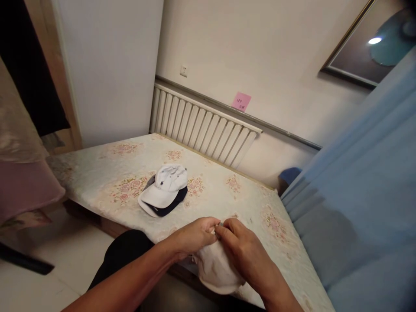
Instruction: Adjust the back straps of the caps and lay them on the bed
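A pale cap (217, 268) hangs from my two hands over the near edge of the bed, its rounded part lowest. My left hand (196, 235) pinches the cap's upper edge from the left. From the right, my right hand (242, 245) grips the same edge, its fingertips almost meeting those of the left. A small shiny metal piece (215, 232) shows between the fingers; whether it is a buckle I cannot tell. Farther off on the bed lies a stack of caps, a white cap (167, 184) on top of a dark cap (177, 201) and others partly hidden.
The floral-covered bed (214, 195) fills the middle. Behind it stand a white radiator (201, 123) and a wall with a pink note (241, 101). A blue curtain (354, 195) hangs along the right side. Clothes (26, 186) hang at the left by a white cabinet (110, 65).
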Demonstrator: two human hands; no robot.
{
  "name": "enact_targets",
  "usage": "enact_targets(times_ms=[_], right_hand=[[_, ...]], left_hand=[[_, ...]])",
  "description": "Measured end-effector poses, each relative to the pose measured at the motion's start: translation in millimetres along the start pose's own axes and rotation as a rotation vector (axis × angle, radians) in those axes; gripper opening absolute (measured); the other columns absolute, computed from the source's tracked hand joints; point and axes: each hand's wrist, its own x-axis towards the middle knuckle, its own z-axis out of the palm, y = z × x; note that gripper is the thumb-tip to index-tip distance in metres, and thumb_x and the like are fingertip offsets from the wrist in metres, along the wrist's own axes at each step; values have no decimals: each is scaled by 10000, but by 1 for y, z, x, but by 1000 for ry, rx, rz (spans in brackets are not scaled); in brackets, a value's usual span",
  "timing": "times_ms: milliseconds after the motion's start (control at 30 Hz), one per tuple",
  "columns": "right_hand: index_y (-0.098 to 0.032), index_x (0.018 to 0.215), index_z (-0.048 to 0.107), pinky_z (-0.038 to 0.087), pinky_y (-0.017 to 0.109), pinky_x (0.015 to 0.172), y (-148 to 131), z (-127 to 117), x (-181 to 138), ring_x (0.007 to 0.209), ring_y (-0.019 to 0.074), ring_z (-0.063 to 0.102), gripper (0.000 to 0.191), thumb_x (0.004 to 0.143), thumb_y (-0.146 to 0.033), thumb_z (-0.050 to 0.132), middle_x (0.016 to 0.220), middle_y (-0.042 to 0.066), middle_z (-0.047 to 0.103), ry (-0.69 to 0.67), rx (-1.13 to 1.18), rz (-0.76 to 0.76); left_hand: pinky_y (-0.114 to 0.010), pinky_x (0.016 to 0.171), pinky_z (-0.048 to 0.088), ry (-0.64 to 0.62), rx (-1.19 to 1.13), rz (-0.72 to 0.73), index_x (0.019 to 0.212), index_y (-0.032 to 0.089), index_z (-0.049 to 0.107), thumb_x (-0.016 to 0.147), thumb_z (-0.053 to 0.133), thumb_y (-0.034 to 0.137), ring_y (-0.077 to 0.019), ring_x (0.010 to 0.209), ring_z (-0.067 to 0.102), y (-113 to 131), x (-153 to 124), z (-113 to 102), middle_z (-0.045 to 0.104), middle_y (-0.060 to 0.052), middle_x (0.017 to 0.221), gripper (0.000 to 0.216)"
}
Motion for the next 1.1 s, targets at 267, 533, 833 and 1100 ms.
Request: enact_targets(times_ms=[267, 533, 833, 1100], right_hand=[[-185, 882, 624, 402, 259, 591, 7, 25, -12, 645, 156, 517, 198, 874, -121, 437, 734, 35, 565, 65, -75, -101], [-198, 723, 587, 400, 232, 542, -8, 49, -15, 547, 121, 522, 133, 768, -97, 514, 600, -22, 562, 454, 355, 403], [-186, 1119, 599, 414, 255, 575, 1, 43, -22, 634, 155, 533, 285, 885, -132, 447, 726, 45, 584, 184, -64, -77], [-202, 807, 581, 417, 247, 581, -10, 51, -23, 604, 135, 535, 122, 820, -161, 467, 677, 1, 584, 417, 497, 394]], left_hand=[[-191, 581, 332, -23, -31, -46, 878, 130, 587, 653, 595, 150, -85, 618, 488, -7, -5, 0, 559, 26, 712, 226], [-184, 561, 335, 17, -28, -54, 871, 125, 573, 634, 575, 150, -78, 602, 497, -17, -8, -7, 580, 21, 723, 238], [-199, 531, 326, 112, 25, -133, 831, 137, 564, 591, 536, 131, -80, 554, 474, -19, -11, -7, 534, 39, 656, 242], [-199, 611, 374, -1, -36, -73, 936, 142, 582, 664, 608, 190, -105, 677, 532, -25, -18, -6, 603, 2, 803, 278]])
